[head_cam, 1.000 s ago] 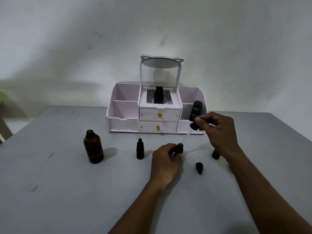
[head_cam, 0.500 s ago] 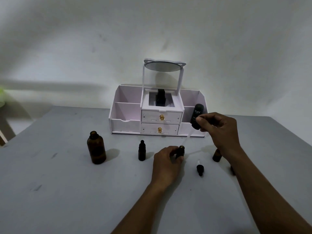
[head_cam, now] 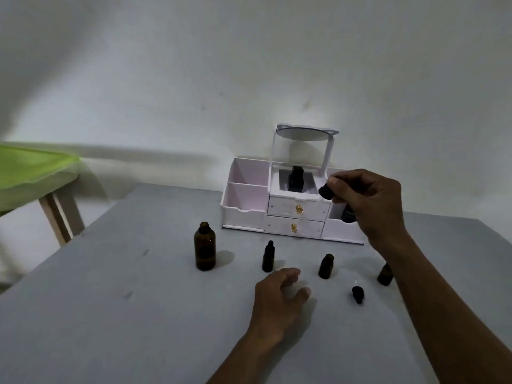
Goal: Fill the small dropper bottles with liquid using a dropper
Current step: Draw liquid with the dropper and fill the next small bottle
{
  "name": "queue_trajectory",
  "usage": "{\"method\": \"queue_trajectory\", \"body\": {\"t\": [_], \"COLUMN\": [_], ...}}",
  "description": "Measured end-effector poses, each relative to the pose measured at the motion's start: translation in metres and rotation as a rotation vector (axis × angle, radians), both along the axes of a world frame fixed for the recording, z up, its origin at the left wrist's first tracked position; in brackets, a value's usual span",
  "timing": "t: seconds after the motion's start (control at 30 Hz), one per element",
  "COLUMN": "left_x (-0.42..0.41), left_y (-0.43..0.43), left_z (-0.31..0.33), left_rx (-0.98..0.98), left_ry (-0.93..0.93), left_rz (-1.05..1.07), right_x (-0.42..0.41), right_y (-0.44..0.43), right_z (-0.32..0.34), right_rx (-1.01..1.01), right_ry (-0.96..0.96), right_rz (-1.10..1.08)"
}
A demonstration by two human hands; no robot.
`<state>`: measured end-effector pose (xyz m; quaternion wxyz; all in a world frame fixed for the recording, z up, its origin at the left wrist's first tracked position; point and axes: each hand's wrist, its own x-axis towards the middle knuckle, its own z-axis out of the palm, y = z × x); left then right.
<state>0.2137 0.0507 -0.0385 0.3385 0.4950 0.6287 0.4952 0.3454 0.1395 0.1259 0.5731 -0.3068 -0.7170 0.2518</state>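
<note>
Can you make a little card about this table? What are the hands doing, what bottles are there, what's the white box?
Holding: right hand pinches the dropper by its black bulb, raised before the organiser
Free: left hand, fingers loose, holds nothing, low over the table
Big one: big bottle, amber, uncapped, upright at left
Little ones: capped small bottle, open small bottle, third small bottle partly behind the right arm
Lying loose: dropper cap on its side
White box: organiser, two drawers, mirror on top

White drawer organizer (head_cam: pixel 243 214) with mirror (head_cam: pixel 306 133) on grey table (head_cam: pixel 110 314); green table (head_cam: pixel 30 170) left.
</note>
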Motion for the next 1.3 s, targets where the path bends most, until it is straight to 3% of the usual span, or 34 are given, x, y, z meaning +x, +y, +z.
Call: {"method": "queue_trajectory", "body": {"t": [0.3,0.43,0.8,1.03,1.3], "left_x": [-0.098,-0.133,-0.167,-0.17,-0.171], "left_y": [-0.054,-0.057,-0.022,-0.013,-0.014], "left_z": [-0.001,0.001,0.003,0.003,0.004], "left_rx": [0.144,0.181,0.19,0.213,0.201], "left_ry": [-0.124,-0.148,-0.012,-0.017,-0.039], "left_rz": [0.473,0.58,0.416,0.347,0.351], "right_x": [-0.09,-0.123,-0.161,-0.168,-0.186], "right_y": [-0.025,-0.022,-0.007,0.001,-0.001], "right_z": [0.002,-0.003,-0.019,-0.025,-0.049], "right_rx": [-0.026,-0.047,-0.073,-0.062,-0.082], "right_ry": [0.004,-0.004,-0.068,-0.123,-0.368], "right_rz": [0.217,0.248,0.274,0.253,0.295]}}
